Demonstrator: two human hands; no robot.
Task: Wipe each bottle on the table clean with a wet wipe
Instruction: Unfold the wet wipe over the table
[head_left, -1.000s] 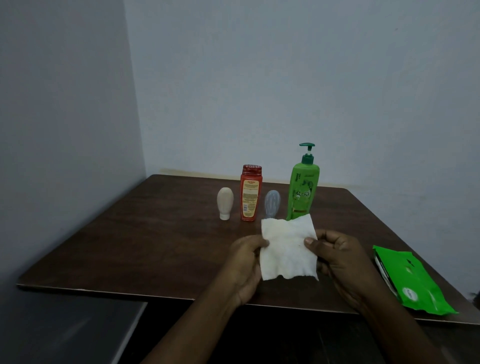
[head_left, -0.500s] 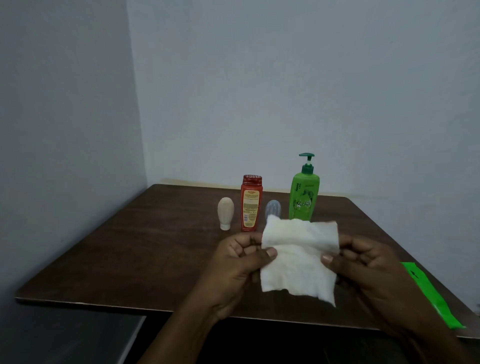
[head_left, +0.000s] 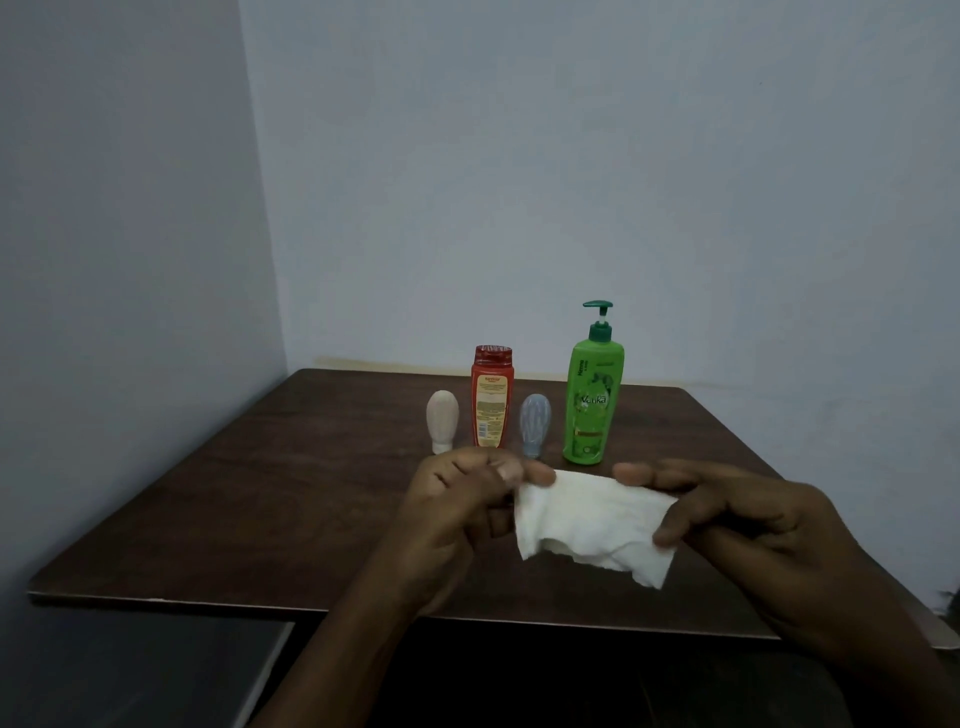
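Observation:
A white wet wipe (head_left: 592, 522) is stretched between my two hands above the near part of the dark wooden table (head_left: 270, 499). My left hand (head_left: 457, 509) pinches its left edge and my right hand (head_left: 737, 525) grips its right edge. Behind the wipe several bottles stand in a row: a small beige squeeze bottle (head_left: 442, 421), a red bottle (head_left: 491, 397) with a red cap, a small pale-blue squeeze bottle (head_left: 535, 423) and a tall green pump bottle (head_left: 595, 400). None of them is touched.
The table stands in a corner between two pale walls (head_left: 571, 182). Its front edge (head_left: 156, 597) runs just below my hands. My right forearm covers the table's right front part.
The wipe has gone from hanging upright to lying wider and flatter between my hands. The view has tilted up, and the green wipe pack at the right is no longer seen.

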